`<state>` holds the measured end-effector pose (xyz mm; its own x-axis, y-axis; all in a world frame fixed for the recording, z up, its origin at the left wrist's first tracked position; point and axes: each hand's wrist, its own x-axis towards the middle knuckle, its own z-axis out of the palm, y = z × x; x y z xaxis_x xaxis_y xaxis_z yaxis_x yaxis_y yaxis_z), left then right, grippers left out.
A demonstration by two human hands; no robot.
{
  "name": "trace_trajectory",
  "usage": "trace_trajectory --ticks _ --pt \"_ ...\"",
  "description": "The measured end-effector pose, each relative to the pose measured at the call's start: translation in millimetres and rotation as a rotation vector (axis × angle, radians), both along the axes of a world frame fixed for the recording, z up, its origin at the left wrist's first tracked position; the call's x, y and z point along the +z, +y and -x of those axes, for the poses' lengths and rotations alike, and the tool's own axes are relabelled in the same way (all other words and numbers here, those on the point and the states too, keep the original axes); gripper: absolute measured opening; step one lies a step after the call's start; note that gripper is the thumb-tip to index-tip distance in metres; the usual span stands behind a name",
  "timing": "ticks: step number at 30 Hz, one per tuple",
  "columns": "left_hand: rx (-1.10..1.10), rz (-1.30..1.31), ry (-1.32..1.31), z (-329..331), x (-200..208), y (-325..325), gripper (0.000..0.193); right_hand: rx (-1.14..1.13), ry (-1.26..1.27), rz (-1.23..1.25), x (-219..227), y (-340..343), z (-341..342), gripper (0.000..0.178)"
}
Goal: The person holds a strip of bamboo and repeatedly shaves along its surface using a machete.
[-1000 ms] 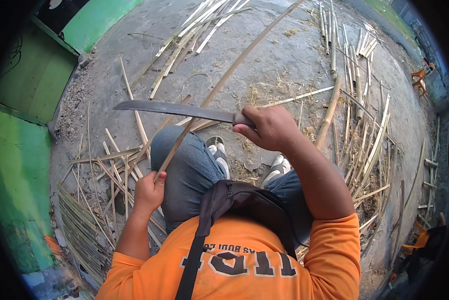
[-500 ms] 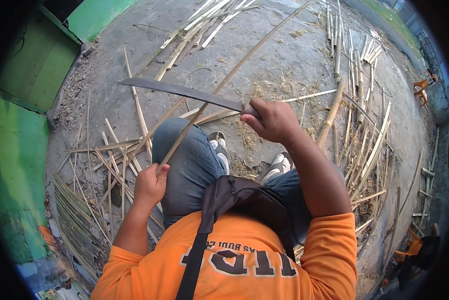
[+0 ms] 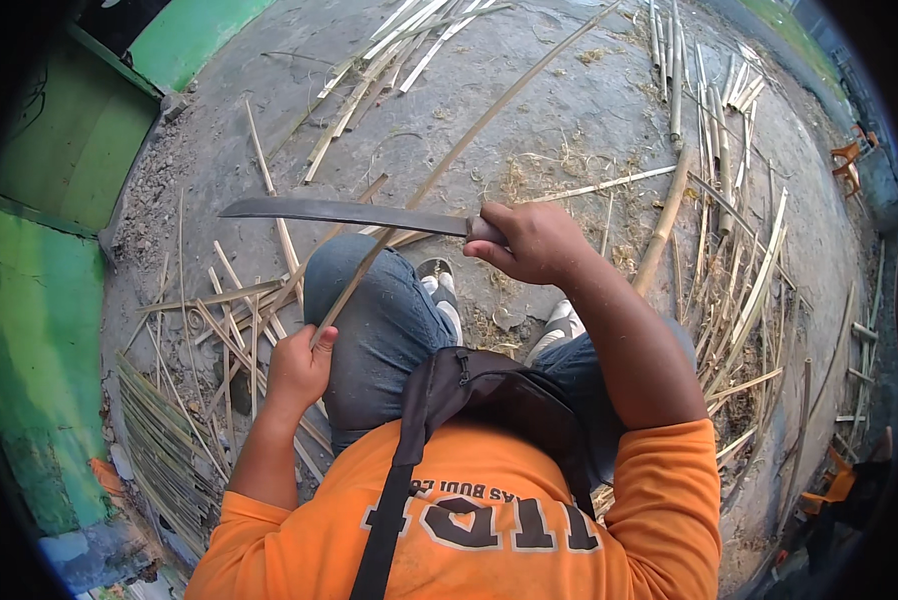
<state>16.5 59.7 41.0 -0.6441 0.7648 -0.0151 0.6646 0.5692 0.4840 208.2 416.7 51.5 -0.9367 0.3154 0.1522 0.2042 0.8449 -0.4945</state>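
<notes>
My right hand is closed round the short handle of a machete. Its long dark blade points left and crosses a bamboo strip just above my left knee; whether the edge touches the strip I cannot tell. The near end of that long, thin strip is gripped by my left hand, thumb on top, beside my left thigh. From there the strip slants away to the far right, beyond the blade. Both my knees are bent, and a black bag rests across my lap.
Split bamboo strips lie ahead on the grey concrete. A dense bundle of thin strips is at the left, near a green wall. Bamboo poles and more strips spread along the right. Orange chairs stand at the far right.
The machete and my right hand have come nearer to me and slightly left, so the blade crosses the strip lower down. My left hand still grips the strip in nearly the same place.
</notes>
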Motion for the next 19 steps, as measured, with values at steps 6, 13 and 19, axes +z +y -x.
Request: trace_trajectory --ticks 6,13,19 --pt "-0.004 0.015 0.044 -3 0 3 0.069 -0.306 0.183 0.183 -20 51 -8 0.047" --pt "-0.009 0.064 0.002 4 2 0 0.069 -0.061 0.013 0.117 -14 5 3 0.055" --pt "-0.004 0.01 0.019 1 -1 0 0.069 -0.023 0.042 0.033 -14 29 6 0.05"
